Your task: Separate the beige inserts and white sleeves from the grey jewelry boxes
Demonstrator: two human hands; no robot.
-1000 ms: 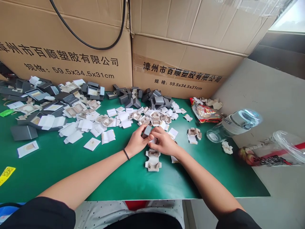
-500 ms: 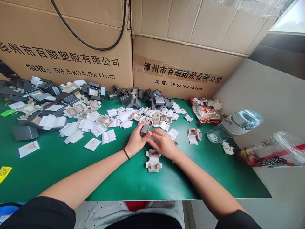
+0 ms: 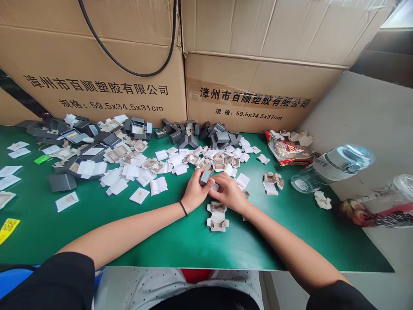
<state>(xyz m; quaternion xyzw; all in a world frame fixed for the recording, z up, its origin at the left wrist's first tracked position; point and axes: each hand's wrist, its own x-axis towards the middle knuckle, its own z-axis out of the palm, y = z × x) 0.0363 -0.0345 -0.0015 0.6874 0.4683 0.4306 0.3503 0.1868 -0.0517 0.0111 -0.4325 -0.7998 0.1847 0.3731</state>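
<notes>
Small grey rectangular box (image 3: pixel 204 177) is held in the left hand (image 3: pixel 195 192); on the green table (image 3: pixel 155 247) lies an unfolded white-and-brown card insert (image 3: pixel 217 215); the right hand (image 3: pixel 231 192) curls beside the box, whether holding anything I cannot tell.

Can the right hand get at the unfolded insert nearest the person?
Probably yes: the unfolded insert lies on the green table close to the right hand, nothing seen between. That hand is busy by the small grey box, though.

A green table (image 3: pixel 167 245) stands beside a grey wall (image 3: pixel 380 112) near a bright window (image 3: pixel 401 16).
</notes>
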